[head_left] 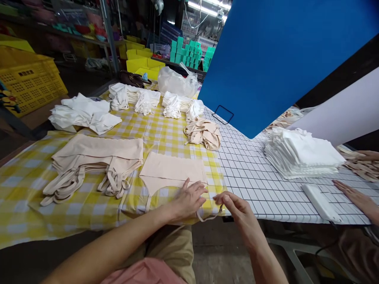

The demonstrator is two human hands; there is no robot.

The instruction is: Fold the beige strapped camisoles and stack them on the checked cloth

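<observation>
A beige strappy top [171,167], like a camisole, lies flat at the table's near edge, one thin strap trailing to the right. My left hand [191,199] rests on its lower right part with fingers spread. Just right of it, my right hand [235,205] has thumb and fingers pinched at the end of the strap [205,219]; the fingers partly hide what they grip. To the left is a neat stack of matching beige tops [97,152], their straps hanging toward me. A crumpled beige garment pile [203,133] sits farther back.
White garment piles [84,112] and a plastic bag [177,81] stand at the back of the yellow checked cloth [23,189]. A blue board [266,59] rises over the gridded table. To the right are a white fabric stack [304,152], a white device [321,203] and another person's hand [355,197].
</observation>
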